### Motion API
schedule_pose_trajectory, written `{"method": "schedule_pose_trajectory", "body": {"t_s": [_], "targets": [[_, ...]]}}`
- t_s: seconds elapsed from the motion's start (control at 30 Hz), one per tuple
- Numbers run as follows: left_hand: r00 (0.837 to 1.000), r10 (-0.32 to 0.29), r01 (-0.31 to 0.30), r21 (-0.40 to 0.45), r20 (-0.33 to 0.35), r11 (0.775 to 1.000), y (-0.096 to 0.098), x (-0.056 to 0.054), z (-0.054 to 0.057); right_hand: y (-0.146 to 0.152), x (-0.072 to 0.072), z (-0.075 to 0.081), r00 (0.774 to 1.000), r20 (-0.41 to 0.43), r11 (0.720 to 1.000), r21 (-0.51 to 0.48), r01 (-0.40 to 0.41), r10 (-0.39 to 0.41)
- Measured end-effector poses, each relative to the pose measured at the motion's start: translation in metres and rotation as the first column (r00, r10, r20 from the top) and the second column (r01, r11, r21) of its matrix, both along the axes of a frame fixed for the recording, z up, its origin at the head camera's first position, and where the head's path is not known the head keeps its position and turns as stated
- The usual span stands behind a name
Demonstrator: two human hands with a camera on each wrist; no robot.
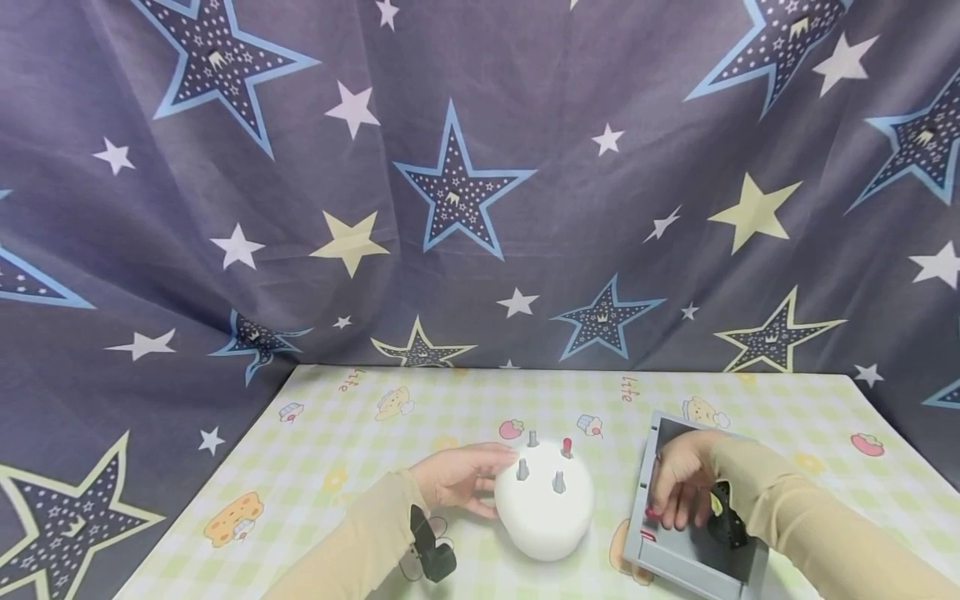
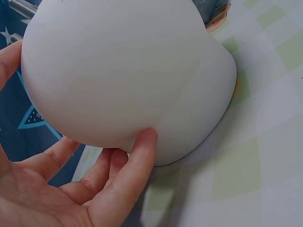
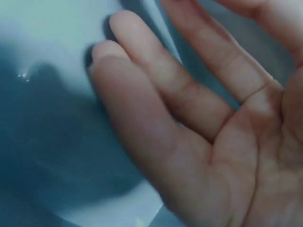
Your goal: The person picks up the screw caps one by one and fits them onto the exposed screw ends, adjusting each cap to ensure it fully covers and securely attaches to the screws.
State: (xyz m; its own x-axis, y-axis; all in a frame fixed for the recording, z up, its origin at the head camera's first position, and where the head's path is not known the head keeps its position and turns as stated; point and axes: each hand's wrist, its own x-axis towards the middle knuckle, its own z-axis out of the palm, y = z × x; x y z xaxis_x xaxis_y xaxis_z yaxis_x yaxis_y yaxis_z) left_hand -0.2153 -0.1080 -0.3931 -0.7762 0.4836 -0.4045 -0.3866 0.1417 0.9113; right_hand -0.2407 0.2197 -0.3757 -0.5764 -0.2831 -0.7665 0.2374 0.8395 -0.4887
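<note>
A smooth white rounded body stands on the tablecloth, with several upright metal spring posts on top; one bears a red tip. My left hand holds it from the left, thumb on the near side and fingers round the far side. In the left wrist view, the thumb presses low on the white surface. Inside a grey tray, my right hand pinches a small red piece by the left wall. The fingers hide it in the right wrist view.
Another small red piece lies along the tray's left side, just nearer than the right fingertips. A checked cloth with cartoon prints covers the table. Behind its far edge hangs a dark star-patterned curtain.
</note>
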Motion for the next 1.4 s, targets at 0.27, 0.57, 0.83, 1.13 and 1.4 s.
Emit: {"method": "schedule_pose_trajectory", "body": {"t_s": [0.27, 0.57, 0.83, 1.13, 1.4], "targets": [[1.0, 0.018, -0.018, 0.003, 0.009, 1.0, 0.0, 0.001, -0.001, 0.007, 0.004, 0.008, 0.995, -0.098, 1.0, -0.021, 0.012, -0.014], [0.999, 0.025, -0.025, 0.019, 0.022, 1.0, 0.002, 0.002, -0.005, 0.014, 0.008, 0.016, 0.994, -0.103, 0.997, -0.068, 0.037, -0.044], [1.0, 0.017, -0.018, 0.021, 0.016, 1.0, 0.001, 0.002, -0.005, 0.017, 0.004, 0.035, 0.992, -0.124, 0.989, -0.146, 0.012, -0.03], [1.0, 0.004, -0.004, 0.019, 0.011, 1.0, 0.001, 0.0, -0.002, 0.021, 0.001, 0.055, 0.989, -0.149, 0.965, -0.261, -0.022, -0.017], [1.0, 0.003, -0.003, 0.016, 0.009, 1.0, 0.001, 0.0, 0.0, 0.019, 0.002, 0.063, 0.987, -0.155, 0.912, -0.41, -0.025, -0.043]]}}
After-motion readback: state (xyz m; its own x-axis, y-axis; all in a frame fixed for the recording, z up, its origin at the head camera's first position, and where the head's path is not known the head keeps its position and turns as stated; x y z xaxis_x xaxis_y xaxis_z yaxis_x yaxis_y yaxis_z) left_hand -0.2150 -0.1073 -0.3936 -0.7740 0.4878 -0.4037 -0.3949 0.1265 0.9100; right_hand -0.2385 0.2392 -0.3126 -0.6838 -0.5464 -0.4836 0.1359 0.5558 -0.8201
